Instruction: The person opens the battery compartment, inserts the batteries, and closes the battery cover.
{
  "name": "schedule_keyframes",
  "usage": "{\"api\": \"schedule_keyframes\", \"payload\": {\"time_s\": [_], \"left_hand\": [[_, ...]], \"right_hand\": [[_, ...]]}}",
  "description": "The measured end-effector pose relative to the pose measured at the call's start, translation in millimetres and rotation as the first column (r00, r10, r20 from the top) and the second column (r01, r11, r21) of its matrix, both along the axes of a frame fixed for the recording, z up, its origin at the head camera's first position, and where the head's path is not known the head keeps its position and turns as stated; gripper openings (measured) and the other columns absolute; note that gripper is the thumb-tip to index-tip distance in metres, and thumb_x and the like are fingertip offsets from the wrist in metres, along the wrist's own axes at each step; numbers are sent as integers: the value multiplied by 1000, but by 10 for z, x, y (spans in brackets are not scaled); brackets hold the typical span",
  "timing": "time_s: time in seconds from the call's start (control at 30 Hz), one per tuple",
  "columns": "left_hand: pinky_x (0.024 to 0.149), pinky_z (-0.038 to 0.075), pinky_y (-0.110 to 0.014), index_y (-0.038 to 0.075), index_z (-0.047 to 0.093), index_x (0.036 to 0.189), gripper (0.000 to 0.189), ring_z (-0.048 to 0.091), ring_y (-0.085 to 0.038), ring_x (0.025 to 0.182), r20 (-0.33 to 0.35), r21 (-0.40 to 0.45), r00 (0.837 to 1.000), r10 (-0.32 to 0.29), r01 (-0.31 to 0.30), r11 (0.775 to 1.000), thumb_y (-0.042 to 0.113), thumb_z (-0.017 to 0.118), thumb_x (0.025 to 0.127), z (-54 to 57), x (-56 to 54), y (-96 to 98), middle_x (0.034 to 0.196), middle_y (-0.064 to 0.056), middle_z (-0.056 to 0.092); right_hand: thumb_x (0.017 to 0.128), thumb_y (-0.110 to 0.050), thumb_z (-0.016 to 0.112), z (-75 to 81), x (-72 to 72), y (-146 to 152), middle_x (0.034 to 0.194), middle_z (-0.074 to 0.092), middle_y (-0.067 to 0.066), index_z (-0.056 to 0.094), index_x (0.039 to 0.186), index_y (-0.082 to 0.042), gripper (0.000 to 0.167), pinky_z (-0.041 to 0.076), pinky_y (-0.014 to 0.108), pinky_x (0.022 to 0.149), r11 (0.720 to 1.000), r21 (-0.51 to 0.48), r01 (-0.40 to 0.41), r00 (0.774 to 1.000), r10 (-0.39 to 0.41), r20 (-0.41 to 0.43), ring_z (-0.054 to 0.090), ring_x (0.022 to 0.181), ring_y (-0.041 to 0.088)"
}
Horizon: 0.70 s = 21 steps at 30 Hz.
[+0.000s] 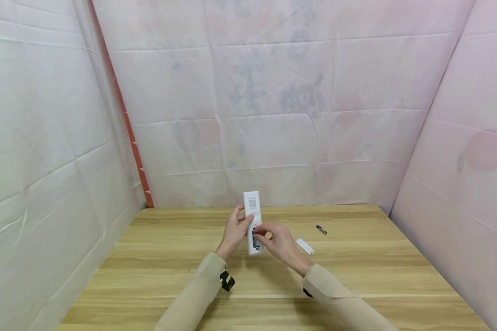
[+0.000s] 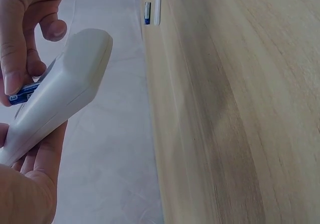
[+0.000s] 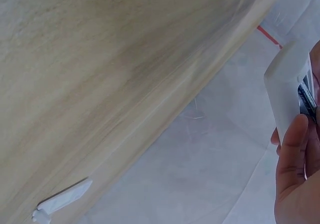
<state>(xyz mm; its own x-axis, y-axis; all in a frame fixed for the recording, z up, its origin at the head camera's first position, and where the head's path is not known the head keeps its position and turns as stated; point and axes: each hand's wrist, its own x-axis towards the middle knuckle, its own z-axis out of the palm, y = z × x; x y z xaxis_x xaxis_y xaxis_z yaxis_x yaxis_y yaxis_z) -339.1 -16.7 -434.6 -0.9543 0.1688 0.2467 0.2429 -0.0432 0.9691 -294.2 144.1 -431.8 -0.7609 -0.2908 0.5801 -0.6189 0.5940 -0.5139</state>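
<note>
My left hand (image 1: 233,232) grips a white remote control (image 1: 252,202), its back with a printed code facing up and its battery compartment uncovered. At that compartment my right hand (image 1: 282,243) pinches a blue battery (image 2: 24,92), which sticks partly out of the remote in the left wrist view. A dark battery (image 3: 306,97) shows in the compartment in the right wrist view; whether it is the pinched one I cannot tell. To the right of my hands, a white battery cover (image 1: 305,247) lies on the table, with a loose battery (image 1: 321,229) beyond it.
The wood-grain table (image 1: 170,266) stretches to both sides of my forearms. Pale cloth walls (image 1: 273,138) enclose it at the back, left and right.
</note>
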Motion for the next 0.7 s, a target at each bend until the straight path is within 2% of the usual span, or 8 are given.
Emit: {"api": "schedule_keyframes", "payload": {"time_s": [0.23, 0.4, 0.6, 0.7], "left_hand": [[62, 57, -29, 7, 46, 137, 42, 69, -20, 87, 16, 6, 1000, -1, 1, 1000, 16, 58, 99, 18, 13, 14, 115, -25, 68], [61, 57, -29, 6, 45, 137, 42, 69, -20, 87, 12, 4, 1000, -9, 9, 1000, 16, 58, 99, 19, 14, 14, 114, -25, 68], [62, 57, -28, 9, 45, 138, 42, 68, -18, 86, 16, -4, 1000, -5, 5, 1000, 18, 58, 99, 6, 4, 12, 114, -24, 68], [62, 56, -28, 10, 45, 139, 43, 68, -17, 85, 19, 3, 1000, -5, 5, 1000, 19, 58, 99, -2, -1, 13, 113, -23, 68]], "right_hand": [[85, -9, 76, 8, 22, -34, 92, 74, 2, 77, 91, -11, 7, 51, 14, 58, 999, -15, 41, 999, -41, 5, 67, 77, 13], [81, -6, 79, -3, 5, -66, 90, 66, 1, 78, 86, -10, 6, 49, 15, 55, 997, -33, 75, 997, -76, -13, 64, 75, 13], [76, -1, 81, 11, -11, -92, 94, 63, 4, 78, 80, -8, 9, 52, 19, 62, 984, -159, 76, 996, -68, 56, 62, 85, 18], [77, -1, 81, 11, -21, -90, 96, 63, 5, 78, 80, -8, 8, 53, 20, 64, 978, -192, 76, 994, -60, 90, 61, 88, 19]]}}
